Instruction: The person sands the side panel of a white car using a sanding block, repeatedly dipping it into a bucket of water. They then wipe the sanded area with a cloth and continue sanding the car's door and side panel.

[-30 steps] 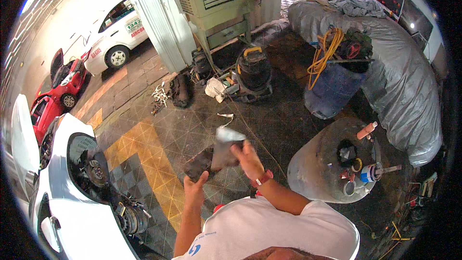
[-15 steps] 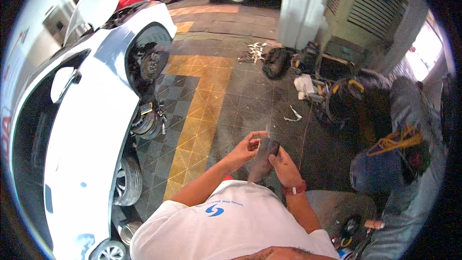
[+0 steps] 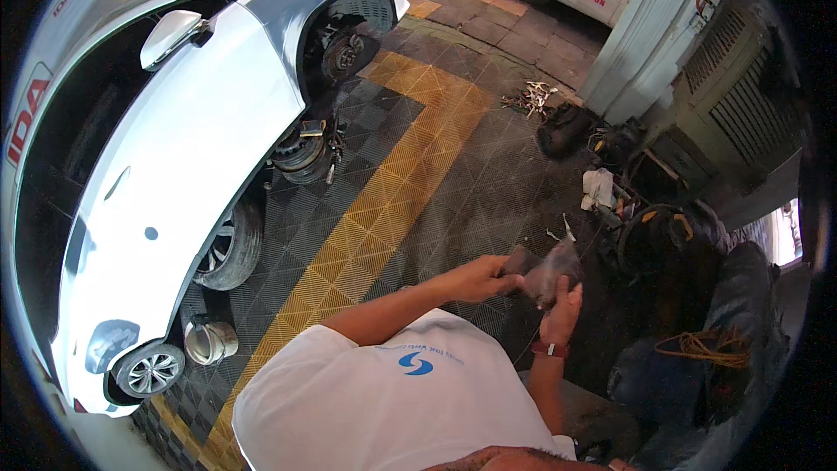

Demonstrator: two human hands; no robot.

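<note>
Now both hands hold a small dark pad in front of the chest.

Fingers of the left hand [image 3: 478,279] are curled shut on the left edge of the dark pad [image 3: 521,263]. Fingers of the right hand [image 3: 560,307] are closed around a thin clear wrap [image 3: 558,263] at the pad's right side. To do this well, I think the left hand should grip firm while the right pulls slowly, so nothing drops on the tiled floor [image 3: 410,166]. To the left stands a white car [image 3: 174,139] with its wheel off. A pile of tools [image 3: 636,201] lies on the right.
</note>
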